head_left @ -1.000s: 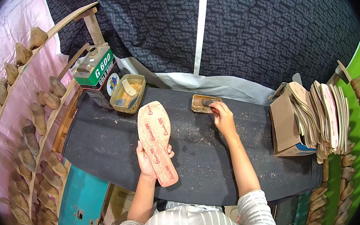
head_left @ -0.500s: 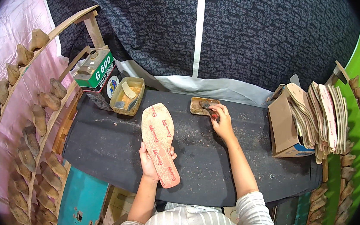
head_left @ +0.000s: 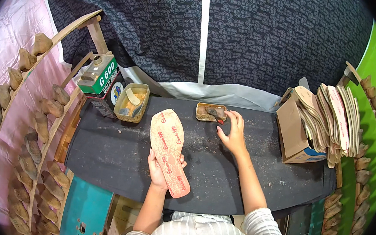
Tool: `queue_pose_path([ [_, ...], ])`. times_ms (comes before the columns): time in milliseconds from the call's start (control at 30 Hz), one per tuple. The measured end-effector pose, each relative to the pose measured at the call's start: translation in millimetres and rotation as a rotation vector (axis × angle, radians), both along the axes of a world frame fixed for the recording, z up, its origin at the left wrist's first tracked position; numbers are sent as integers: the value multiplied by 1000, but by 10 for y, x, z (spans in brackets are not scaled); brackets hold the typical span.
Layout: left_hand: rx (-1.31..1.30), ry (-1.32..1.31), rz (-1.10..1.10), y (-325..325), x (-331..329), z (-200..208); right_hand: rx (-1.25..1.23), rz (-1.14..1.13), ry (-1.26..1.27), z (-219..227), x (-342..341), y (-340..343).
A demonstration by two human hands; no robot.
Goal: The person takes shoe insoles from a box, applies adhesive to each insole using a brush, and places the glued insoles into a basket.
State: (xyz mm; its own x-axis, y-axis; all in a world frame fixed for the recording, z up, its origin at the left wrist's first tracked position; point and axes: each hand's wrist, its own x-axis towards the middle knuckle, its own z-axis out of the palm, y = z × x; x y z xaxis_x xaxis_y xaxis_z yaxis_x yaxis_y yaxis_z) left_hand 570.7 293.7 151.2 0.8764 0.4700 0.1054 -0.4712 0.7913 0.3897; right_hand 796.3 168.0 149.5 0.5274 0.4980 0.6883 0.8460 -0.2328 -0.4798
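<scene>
A dark cloth covers the table, its surface dusted with pale scraps. A black patterned curtain hangs behind, and wooden shoe lasts line racks at both sides. At the table's left stand a green and black metal can and a yellowish tray holding a few small items; at the right, a cardboard box is packed with upright shoe-sole pieces.

A second ago the right hand had its fingers on a dark, red-tipped tool at the small tray. Now the tool lies in that tray, red end over the near rim, and the hand is free of it, thumb and fingers spread wide just beside it, holding nothing.

The left hand keeps its hold on the printed pinkish sole, gripping the narrower part, thumb along the left edge and fingertips curling round the right. The broad end extends beyond the grip, away from the person; the narrow end projects nearer the body.
</scene>
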Motion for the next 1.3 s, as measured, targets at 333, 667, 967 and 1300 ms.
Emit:
queue_pose_path([
  [333,84,38,202,-61,186,-50,-145,245,418,444,-1318,-313],
  [667,16,17,280,-255,134,55,-222,203,272,389,-1668,-370],
  [967,119,217,560,-611,-355,119,-281,309,250,400,-1748,-623],
  [1300,124,438,887,-1656,-1210,66,-378,617,226,355,-2178,-1318],
])
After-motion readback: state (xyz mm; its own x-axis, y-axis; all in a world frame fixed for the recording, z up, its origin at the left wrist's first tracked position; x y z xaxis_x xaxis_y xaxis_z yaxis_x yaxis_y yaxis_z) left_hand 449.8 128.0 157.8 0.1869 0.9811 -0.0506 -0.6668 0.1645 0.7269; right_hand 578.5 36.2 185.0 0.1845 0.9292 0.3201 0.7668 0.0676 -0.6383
